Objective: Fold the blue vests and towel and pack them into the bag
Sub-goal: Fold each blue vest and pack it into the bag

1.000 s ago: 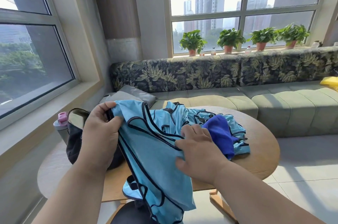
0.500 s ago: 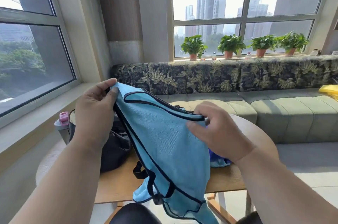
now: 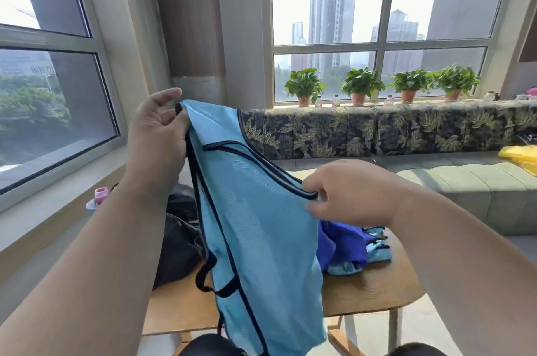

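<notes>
So we're at the shake-out step: a light blue vest [image 3: 255,227] is hanging over the wooden table [image 3: 374,288], left hand [image 3: 158,137] pinching one shoulder, right hand [image 3: 348,192] pinching the other. Next it probably needs laying flat. Behind it, the royal blue towel [image 3: 343,245] and what looks like the black bag [image 3: 177,242] are waiting.

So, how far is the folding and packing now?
Nothing looks packed yet. In hand: left hand and right hand hold one light blue vest up, unfolded. Left: the dark blue towel and another vest lie crumpled on the table; bag waits.
</notes>
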`<move>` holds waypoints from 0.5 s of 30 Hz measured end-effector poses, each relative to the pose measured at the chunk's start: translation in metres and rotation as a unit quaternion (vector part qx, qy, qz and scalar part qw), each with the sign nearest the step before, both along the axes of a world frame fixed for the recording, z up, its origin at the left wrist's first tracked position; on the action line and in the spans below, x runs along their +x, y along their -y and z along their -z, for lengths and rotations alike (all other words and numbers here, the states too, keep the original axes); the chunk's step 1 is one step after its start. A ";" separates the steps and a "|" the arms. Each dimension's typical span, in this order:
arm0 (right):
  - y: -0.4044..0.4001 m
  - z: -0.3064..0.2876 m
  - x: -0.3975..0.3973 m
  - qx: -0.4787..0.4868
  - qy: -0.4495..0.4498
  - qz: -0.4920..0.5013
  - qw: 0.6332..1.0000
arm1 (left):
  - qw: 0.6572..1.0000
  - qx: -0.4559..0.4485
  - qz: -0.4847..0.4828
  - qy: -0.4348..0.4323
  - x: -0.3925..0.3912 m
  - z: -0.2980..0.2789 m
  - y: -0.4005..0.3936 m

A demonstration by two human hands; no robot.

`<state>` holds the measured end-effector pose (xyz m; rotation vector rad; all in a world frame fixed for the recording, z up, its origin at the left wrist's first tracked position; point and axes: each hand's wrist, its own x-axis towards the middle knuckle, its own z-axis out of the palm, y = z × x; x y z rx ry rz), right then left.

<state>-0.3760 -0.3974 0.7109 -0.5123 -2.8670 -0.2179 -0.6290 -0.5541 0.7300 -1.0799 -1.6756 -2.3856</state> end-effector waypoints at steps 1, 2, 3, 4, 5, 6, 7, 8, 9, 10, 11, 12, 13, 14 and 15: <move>0.002 -0.002 0.001 -0.013 0.016 0.005 1.000 | 1.000 -0.003 0.008 -0.005 0.002 -0.002 -0.002; 0.005 -0.006 0.003 -0.039 0.023 -0.008 0.999 | 1.000 -0.003 0.010 -0.008 0.003 -0.003 -0.004; 0.008 -0.010 0.006 -0.087 0.013 -0.031 0.996 | 1.000 -0.002 0.004 -0.010 0.003 -0.004 -0.004; 0.010 -0.015 0.009 -0.148 -0.017 -0.064 0.987 | 1.000 0.000 -0.008 -0.010 0.002 -0.006 -0.003; 0.011 -0.020 0.012 -0.209 -0.066 -0.109 0.970 | 1.000 0.006 -0.018 -0.006 0.001 -0.008 -0.002; 0.013 -0.025 0.014 -0.258 -0.124 -0.156 0.945 | 1.000 0.013 -0.021 0.005 -0.001 -0.011 -0.001; 0.014 -0.029 0.015 -0.294 -0.176 -0.192 0.920 | 1.000 0.018 -0.020 0.016 -0.004 -0.014 0.001; 0.016 -0.031 0.016 -0.305 -0.212 -0.211 0.904 | 0.999 0.018 -0.016 0.027 -0.006 -0.017 0.002; 0.017 -0.033 0.016 -0.295 -0.233 -0.222 0.900 | 0.999 0.014 -0.011 0.034 -0.008 -0.020 0.001; 0.019 -0.033 0.015 -0.282 -0.241 -0.232 0.899 | 0.999 0.008 -0.006 0.038 -0.009 -0.022 0.000; 0.021 -0.033 0.013 -0.278 -0.242 -0.244 0.897 | 0.999 0.001 -0.003 0.040 -0.009 -0.022 -0.002; 0.025 -0.033 0.012 -0.284 -0.238 -0.262 0.891 | 0.999 -0.006 -0.002 0.043 -0.007 -0.023 -0.005; 0.030 -0.033 0.011 -0.294 -0.234 -0.279 0.884 | 0.999 -0.014 0.000 0.047 -0.005 -0.022 -0.007; 0.034 -0.033 0.010 -0.295 -0.234 -0.290 0.880 | 0.998 -0.022 0.003 0.053 -0.003 -0.021 -0.010; 0.038 -0.033 0.009 -0.279 -0.241 -0.292 0.882 | 0.998 -0.031 0.007 0.059 -0.003 -0.019 -0.014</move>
